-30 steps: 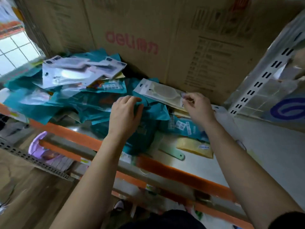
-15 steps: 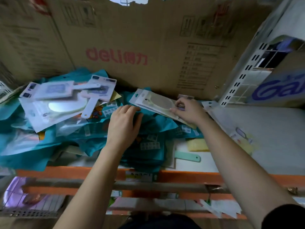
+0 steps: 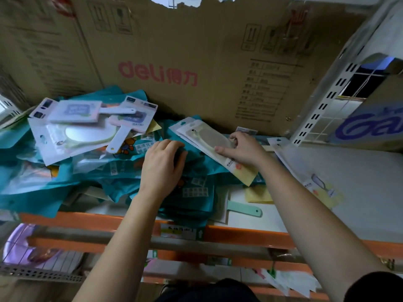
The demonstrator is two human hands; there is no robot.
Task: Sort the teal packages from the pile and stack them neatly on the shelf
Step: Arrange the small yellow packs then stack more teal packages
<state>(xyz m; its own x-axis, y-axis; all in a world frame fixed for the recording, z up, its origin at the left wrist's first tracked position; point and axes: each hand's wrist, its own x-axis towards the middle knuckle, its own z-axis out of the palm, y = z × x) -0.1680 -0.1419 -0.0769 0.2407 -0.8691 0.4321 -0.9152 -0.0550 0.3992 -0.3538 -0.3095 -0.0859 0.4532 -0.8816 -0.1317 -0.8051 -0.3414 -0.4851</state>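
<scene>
Head view, biggest first: the cardboard box (image 3: 196, 51) fills the back, and the shelf (image 3: 359, 192) runs under it, bare at the right of the frame.

— And the teal packages (image 3: 54, 182)?

Heaped loose across the left and centre of the shelf, some overhanging the orange rail (image 3: 239, 234) at the front. White packs (image 3: 65, 136) lie on top of the heap at the upper left.

— What are the hands doing?

The left hand (image 3: 162, 168) sits palm-down at the middle of the heap, fingers curled into a teal package, gripping it by the look. The right hand (image 3: 244, 149) pinches a pale package (image 3: 202, 136) that lies slanted on the teal, thumb on top.

— So what could go wrong?

I'd guess the heap slides. The wrappers look slick and they overlap, so pulling one out could drag its neighbours over the rail to the floor. The white packs could tip off too. That mint handle (image 3: 244, 209) near the front edge looks close to going as well.
</scene>
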